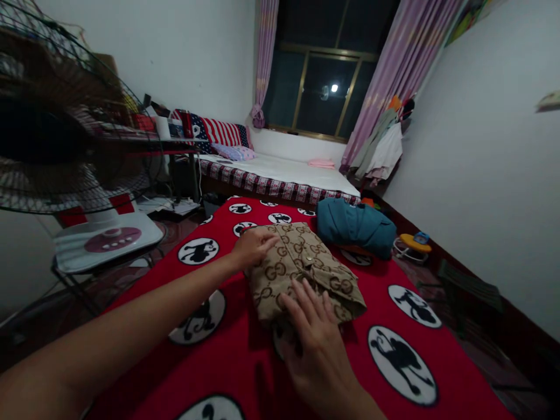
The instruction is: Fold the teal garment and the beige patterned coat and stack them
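A folded tan jacket [286, 271] with a brown letter pattern and a round button lies on the red cover. My left hand [256, 248] is at its far left edge, with the fingers curled and pinched together at the cloth. Whatever cloth sits between those fingertips is mostly hidden. My right hand [317, 335] reaches in from the near side. Its fingers are stretched out and spread, and the fingertips rest on the jacket's near part. Behind the jacket and to the right is a folded teal garment [354, 224].
The red cover [236, 350] has white ovals with black monkey figures. A standing fan [70, 128] is on the left, near a cluttered desk [175, 140]. A bed [280, 169] lies under the window. Clothes [385, 146] hang at the right; a yellow stool [415, 243] stands below.
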A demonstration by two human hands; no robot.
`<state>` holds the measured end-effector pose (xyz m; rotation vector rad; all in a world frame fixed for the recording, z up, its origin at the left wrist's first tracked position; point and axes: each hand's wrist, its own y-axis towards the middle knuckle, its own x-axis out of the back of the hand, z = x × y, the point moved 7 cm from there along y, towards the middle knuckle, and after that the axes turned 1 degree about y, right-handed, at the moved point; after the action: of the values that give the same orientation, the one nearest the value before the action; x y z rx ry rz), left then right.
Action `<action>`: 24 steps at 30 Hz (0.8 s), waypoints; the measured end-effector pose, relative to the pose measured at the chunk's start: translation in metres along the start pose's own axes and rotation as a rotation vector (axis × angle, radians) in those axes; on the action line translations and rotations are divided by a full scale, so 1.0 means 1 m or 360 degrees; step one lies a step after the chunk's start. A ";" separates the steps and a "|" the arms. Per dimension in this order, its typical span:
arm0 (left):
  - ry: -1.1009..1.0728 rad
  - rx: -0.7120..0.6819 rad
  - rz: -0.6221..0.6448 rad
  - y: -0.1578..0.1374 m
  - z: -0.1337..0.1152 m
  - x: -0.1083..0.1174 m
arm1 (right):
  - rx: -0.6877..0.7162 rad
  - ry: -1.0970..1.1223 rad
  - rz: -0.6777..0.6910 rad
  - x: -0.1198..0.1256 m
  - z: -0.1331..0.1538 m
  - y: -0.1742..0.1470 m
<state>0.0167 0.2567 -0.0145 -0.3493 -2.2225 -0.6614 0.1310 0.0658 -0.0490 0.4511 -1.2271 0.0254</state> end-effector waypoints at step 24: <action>-0.0476 0.1001 0.0218 -0.047 0.081 0.032 | 0.1095 -0.0843 0.0356 0.033 -0.014 0.053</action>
<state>-0.0745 0.2643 -0.0526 -0.2821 -2.5191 0.1898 0.1416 0.1111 -0.0053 0.9548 -1.7824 0.5629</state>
